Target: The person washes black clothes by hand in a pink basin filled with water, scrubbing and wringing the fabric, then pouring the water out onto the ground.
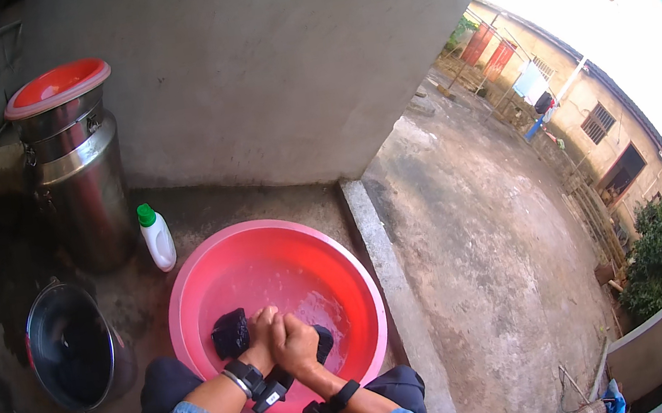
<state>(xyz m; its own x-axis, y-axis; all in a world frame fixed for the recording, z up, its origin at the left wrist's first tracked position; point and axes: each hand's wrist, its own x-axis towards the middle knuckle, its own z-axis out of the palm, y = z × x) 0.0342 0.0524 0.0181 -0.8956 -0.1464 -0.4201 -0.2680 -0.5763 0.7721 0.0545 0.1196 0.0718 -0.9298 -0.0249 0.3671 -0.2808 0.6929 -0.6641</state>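
A large pink-red plastic basin (265, 231) with cloudy water sits on the floor between my knees. Over it, my left hand (262, 334) and my right hand (294, 341) are pressed together, both closed on a dark wet cloth (230, 334). One end of the cloth bulges out left of my left hand, and another part shows right of my right hand; the stretch between is hidden by my fingers. Both wrists carry black straps, and the left one has a metal bracelet too.
A white bottle with a green cap (158, 238) stands beyond the basin's left side. Farther left are a dark bucket (70, 347) and a tall metal can (87, 188) topped by a red basin (58, 86). A concrete kerb (384, 256) runs along the right.
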